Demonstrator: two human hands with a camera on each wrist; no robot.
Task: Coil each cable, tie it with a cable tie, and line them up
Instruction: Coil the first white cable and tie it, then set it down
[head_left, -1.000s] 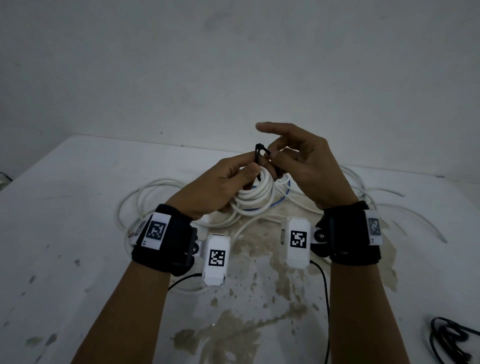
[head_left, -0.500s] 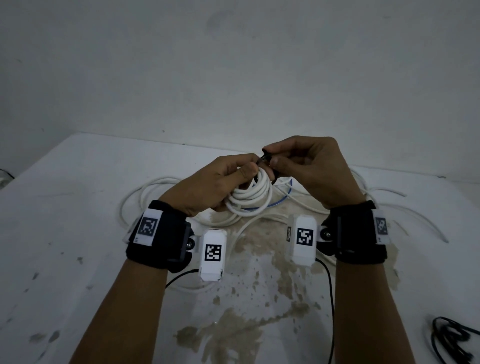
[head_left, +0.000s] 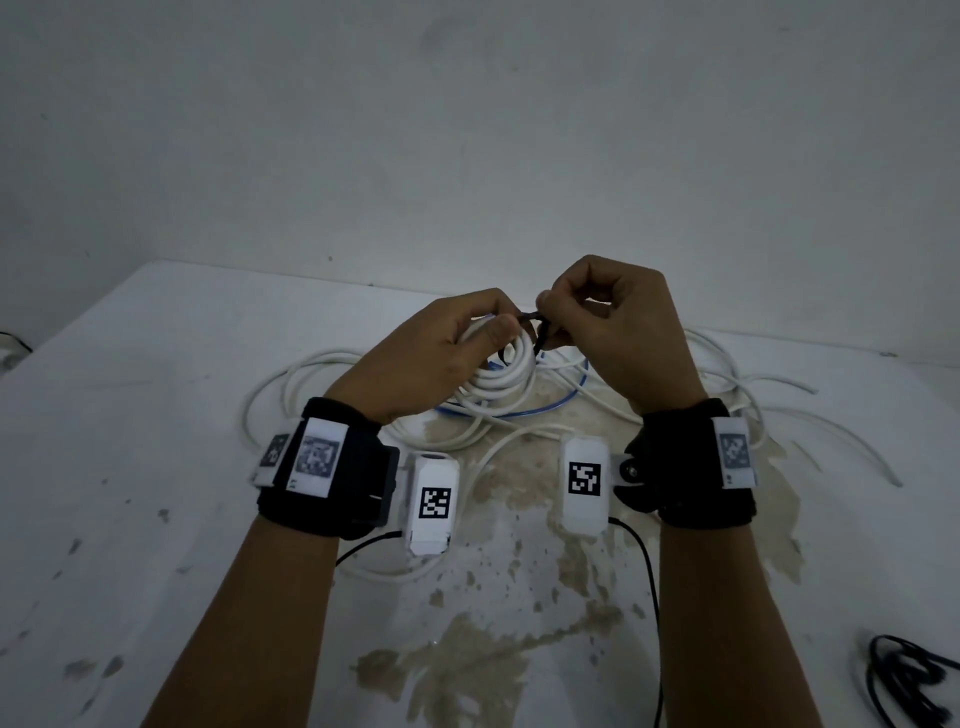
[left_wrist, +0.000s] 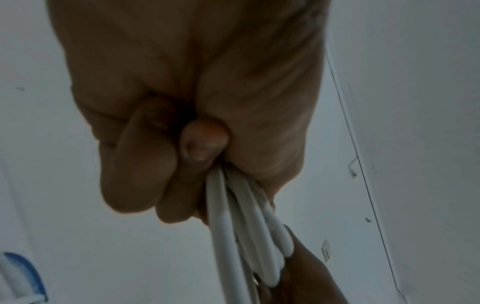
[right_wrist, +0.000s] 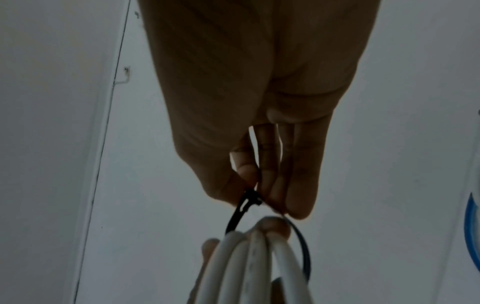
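A coil of white cable is held above the table, and my left hand grips its bundled loops with curled fingers. A black cable tie loops around the top of the coil. My right hand pinches the tie at its head between thumb and fingertips. The loop still stands loose around the strands. The two hands meet over the coil.
Loose white cables sprawl over the stained white table, with a blue cable under the coil. More white cable trails to the right. A black bundle lies at the near right edge. A wall stands behind.
My right hand's extended forefinger has curled down and the hand now pinches the tie close at the coil. Both hands have risen slightly; the left keeps gripping the coil.
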